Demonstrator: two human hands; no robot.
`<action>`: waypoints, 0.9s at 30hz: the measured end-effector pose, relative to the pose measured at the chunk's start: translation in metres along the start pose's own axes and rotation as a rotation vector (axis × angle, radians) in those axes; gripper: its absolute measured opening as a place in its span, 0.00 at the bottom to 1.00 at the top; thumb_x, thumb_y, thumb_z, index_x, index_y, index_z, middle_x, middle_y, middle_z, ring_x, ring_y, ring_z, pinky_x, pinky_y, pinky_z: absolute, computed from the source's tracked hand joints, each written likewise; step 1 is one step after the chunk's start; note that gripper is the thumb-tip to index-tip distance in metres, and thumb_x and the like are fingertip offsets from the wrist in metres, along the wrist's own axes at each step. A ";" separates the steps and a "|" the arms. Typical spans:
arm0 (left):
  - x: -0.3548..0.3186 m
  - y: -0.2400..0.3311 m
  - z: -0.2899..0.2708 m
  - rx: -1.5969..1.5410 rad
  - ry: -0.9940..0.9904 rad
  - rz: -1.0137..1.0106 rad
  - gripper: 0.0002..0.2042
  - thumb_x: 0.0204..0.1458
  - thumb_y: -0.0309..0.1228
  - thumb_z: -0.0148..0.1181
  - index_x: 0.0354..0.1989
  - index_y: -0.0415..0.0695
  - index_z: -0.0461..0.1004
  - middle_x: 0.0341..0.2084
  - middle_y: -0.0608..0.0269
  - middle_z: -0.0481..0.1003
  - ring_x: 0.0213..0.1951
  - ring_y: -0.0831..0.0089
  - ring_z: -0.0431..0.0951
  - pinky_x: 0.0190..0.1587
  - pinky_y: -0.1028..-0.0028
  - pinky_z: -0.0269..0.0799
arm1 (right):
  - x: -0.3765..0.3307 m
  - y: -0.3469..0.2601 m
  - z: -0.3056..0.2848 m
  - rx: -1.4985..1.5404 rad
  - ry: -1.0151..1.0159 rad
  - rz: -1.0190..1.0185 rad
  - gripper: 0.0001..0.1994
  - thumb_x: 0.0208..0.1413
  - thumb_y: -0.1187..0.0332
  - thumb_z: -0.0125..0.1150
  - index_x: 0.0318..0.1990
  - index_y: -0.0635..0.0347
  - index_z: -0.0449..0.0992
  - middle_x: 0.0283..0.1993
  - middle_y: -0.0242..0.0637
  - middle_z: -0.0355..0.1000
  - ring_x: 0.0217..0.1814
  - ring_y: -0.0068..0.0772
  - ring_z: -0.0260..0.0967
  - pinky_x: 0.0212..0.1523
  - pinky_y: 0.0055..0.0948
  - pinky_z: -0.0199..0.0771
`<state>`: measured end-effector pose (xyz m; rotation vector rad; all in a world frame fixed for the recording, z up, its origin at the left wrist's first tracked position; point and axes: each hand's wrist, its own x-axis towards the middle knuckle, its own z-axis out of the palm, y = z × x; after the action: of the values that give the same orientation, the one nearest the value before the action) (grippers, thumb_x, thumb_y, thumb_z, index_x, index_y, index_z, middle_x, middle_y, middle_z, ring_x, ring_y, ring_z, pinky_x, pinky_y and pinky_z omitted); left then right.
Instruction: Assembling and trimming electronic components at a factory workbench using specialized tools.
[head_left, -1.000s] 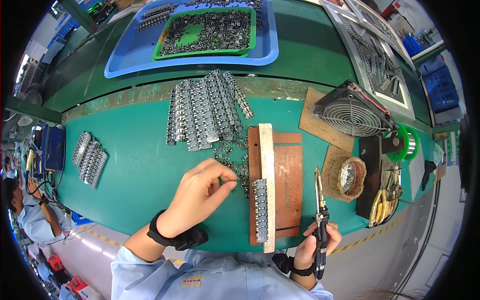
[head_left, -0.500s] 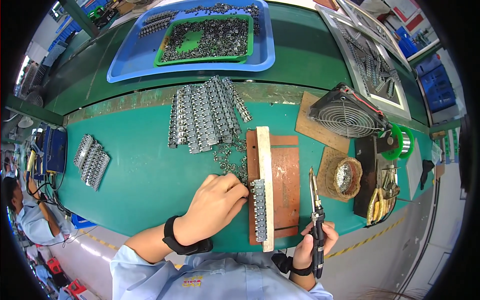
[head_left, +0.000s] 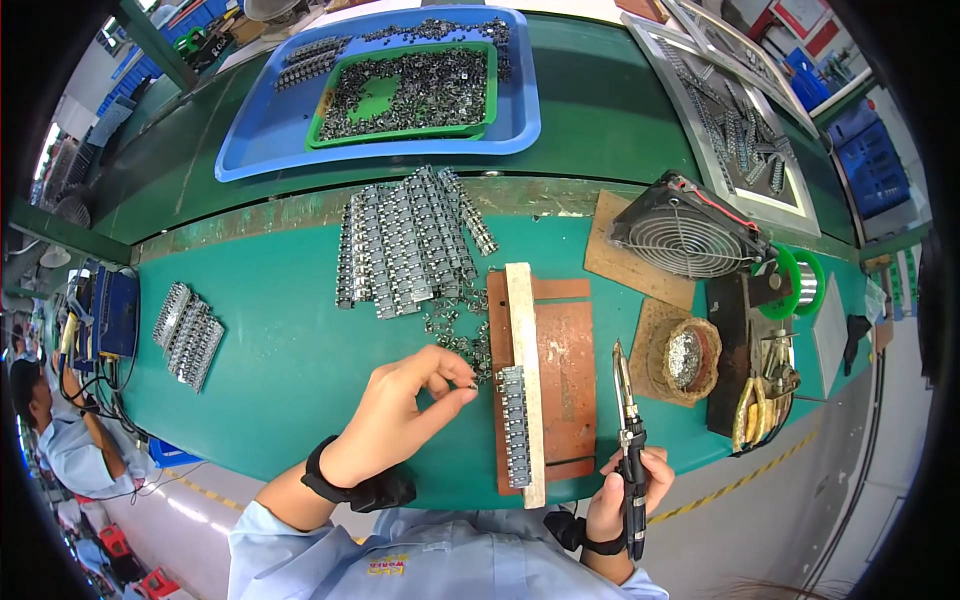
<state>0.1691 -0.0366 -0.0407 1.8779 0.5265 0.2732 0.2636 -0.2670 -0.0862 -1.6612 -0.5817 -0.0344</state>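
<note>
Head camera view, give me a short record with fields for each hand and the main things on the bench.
left hand: fingertips pinched at the loose small metal parts beside the wooden jig
right hand: grips a soldering iron, tip pointing away from the person
jig: holds a row of metal clips
bench: green mat, rows of clips, small fan, solder spool

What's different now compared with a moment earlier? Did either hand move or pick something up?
The left hand dipped toward the loose metal clips beside the wooden jig half a second ago and has now drawn back slightly, fingertips pinched together; whether they hold a clip is too small to tell. The right hand kept gripping the soldering iron, tip pointing away. The clip rows, trays and fan stayed put.
</note>
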 end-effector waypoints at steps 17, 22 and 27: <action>0.000 -0.011 0.008 -0.615 -0.185 -0.328 0.05 0.48 0.18 0.51 0.33 0.38 0.66 0.29 0.63 0.72 0.32 0.79 0.72 0.35 0.81 0.68 | -0.001 0.005 -0.002 -0.002 -0.003 -0.021 0.19 0.45 0.62 0.55 0.43 0.59 0.58 0.31 0.38 0.56 0.25 0.25 0.56 0.26 0.22 0.57; 0.002 -0.009 0.009 -0.715 -0.202 -0.408 0.05 0.47 0.19 0.53 0.33 0.38 0.66 0.29 0.64 0.72 0.31 0.79 0.71 0.35 0.81 0.67 | -0.002 0.007 -0.003 -0.011 -0.008 -0.023 0.19 0.45 0.62 0.55 0.43 0.59 0.58 0.30 0.38 0.56 0.25 0.25 0.56 0.26 0.22 0.58; 0.004 -0.003 0.013 -0.751 -0.179 -0.419 0.08 0.46 0.18 0.53 0.35 0.38 0.64 0.29 0.64 0.71 0.31 0.80 0.71 0.35 0.81 0.67 | -0.002 0.010 -0.006 -0.042 -0.021 -0.050 0.19 0.45 0.62 0.55 0.43 0.59 0.58 0.29 0.38 0.57 0.24 0.25 0.56 0.25 0.21 0.57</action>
<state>0.1776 -0.0444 -0.0487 1.0239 0.5785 0.0101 0.2676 -0.2739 -0.0945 -1.6890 -0.6424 -0.0659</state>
